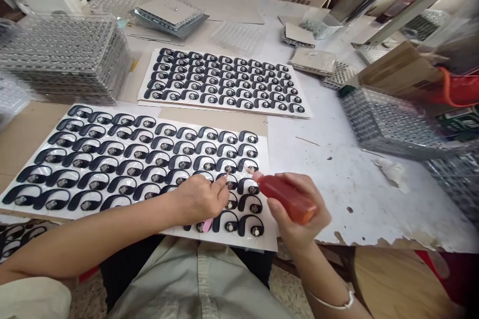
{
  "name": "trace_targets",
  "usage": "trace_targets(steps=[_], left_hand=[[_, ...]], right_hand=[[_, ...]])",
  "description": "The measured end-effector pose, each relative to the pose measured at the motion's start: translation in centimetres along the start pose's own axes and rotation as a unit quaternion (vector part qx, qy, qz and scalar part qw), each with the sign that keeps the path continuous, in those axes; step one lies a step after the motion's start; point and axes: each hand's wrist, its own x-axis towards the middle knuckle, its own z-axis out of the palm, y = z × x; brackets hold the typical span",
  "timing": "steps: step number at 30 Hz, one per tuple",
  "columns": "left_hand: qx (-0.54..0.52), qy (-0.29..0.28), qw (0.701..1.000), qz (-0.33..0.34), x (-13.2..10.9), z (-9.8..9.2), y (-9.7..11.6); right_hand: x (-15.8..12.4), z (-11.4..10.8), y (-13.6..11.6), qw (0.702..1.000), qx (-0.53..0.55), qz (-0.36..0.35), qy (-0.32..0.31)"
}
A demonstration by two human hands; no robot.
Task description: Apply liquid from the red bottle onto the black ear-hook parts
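My right hand (305,214) is wrapped round a red squeeze bottle (286,198), tilted so its pale nozzle (257,176) points at the right-hand columns of black hook-shaped pieces. Closed in a fist, my left hand (204,197) grips a slim pink tool (207,225). The tool's flat end sticks out below the fist, and its thin tip reaches a round part in one of those columns. Rows of these black ear-hook-like pieces (125,185), each with a small metallic round part, lie on a white board (267,241) under both hands.
A second white board (307,109) with similar black pieces lies behind. Tall stacks of clear plastic trays (63,55) stand at the left and of more trays (396,119) at the right. A crumpled tissue (392,173) lies near the right stack.
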Motion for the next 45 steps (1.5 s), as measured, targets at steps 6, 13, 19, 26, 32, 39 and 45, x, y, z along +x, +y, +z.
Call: trace_targets(steps=[6,13,19,26,32,39,45], left_hand=[[-0.009,0.012,1.000,-0.006,0.0,-0.1,0.1],[0.001,0.007,1.000,-0.005,0.1,-0.2,0.0],[0.006,0.014,1.000,-0.004,0.0,0.0,0.0],[0.008,0.020,1.000,-0.012,0.1,0.1,0.1],[0.008,0.020,1.000,-0.012,0.1,-0.1,0.1],[0.015,0.011,1.000,-0.004,0.0,-0.1,0.0],[0.010,0.007,1.000,-0.005,-0.1,0.1,0.1]], right_hand=[[-1.0,1.0,-0.2,0.998,-0.039,-0.041,-0.016],[-0.7,1.2,0.0,0.997,-0.043,-0.045,-0.037],[-0.6,1.5,0.1,0.996,-0.051,-0.052,-0.052],[-0.4,1.6,0.0,0.996,-0.058,-0.048,-0.055],[-0.5,1.6,0.1,0.997,-0.050,-0.040,-0.045],[-0.7,1.5,0.3,0.998,-0.042,-0.029,-0.039],[-0.8,1.4,0.4,0.998,-0.041,-0.024,-0.038]])
